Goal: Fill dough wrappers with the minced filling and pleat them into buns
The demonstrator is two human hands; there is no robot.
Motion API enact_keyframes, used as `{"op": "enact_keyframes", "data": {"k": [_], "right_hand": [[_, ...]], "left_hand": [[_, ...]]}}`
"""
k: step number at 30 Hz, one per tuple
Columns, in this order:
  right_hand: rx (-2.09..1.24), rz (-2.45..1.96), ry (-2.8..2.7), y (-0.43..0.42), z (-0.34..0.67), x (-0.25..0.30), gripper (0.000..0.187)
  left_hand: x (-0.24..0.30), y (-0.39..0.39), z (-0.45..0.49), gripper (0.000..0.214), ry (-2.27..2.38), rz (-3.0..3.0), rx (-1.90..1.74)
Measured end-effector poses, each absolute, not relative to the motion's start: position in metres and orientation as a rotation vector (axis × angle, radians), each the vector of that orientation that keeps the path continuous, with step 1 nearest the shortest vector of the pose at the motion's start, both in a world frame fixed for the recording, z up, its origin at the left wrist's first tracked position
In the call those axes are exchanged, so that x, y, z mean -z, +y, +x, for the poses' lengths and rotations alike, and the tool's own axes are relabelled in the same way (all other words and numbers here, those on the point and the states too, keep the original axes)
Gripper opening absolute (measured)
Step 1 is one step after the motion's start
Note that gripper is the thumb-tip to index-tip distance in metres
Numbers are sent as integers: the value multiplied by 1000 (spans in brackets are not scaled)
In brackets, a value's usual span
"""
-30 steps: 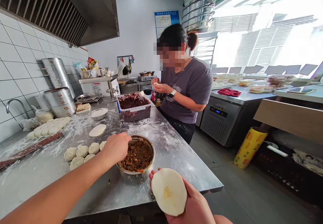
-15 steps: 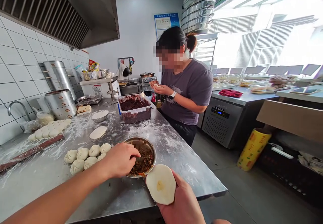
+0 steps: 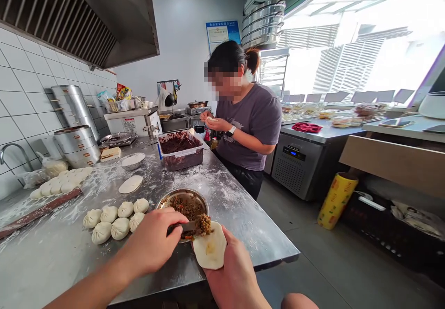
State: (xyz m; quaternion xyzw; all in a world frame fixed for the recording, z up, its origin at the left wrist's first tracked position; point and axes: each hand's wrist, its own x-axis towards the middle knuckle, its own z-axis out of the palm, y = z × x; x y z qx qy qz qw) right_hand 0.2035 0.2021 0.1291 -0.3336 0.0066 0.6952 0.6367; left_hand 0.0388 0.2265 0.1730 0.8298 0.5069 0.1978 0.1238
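Note:
My left hand (image 3: pixel 153 239) is closed round a metal filling spatula (image 3: pixel 189 226) that carries a lump of dark minced filling (image 3: pixel 204 224). The lump is at the upper edge of a round dough wrapper (image 3: pixel 210 248). That wrapper lies on my right hand (image 3: pixel 232 272), palm up, fingers beneath it and thumb at its right edge; a yellowish smear marks its middle. Just behind both hands is a steel bowl (image 3: pixel 166 198) of the same filling, partly hidden. Several pleated buns (image 3: pixel 120 228) sit on the table to the left.
On the floured steel table (image 3: pixel 239 225) lie another wrapper (image 3: pixel 130 184), a flour bowl (image 3: pixel 132 162), a tub of dark paste (image 3: pixel 182 160), dough pieces (image 3: pixel 62 182) and a long wooden bar (image 3: pixel 41 212). Across the table a co-worker (image 3: pixel 246 123) handles dough.
My left hand has lifted the spatula with filling out of the bowl and over the wrapper's edge. The wrapper in my right hand has tilted somewhat. The view has shifted slightly right.

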Motion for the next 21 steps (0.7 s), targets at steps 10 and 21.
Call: {"op": "enact_keyframes", "data": {"k": [10, 21], "right_hand": [[-1558, -701, 156, 192, 208, -114, 16], [-1482, -733, 186, 183, 202, -127, 16]], "left_hand": [[-85, 176, 42, 49, 1215, 3223, -1079], [-101, 181, 44, 50, 1505, 2866, -1050]]}}
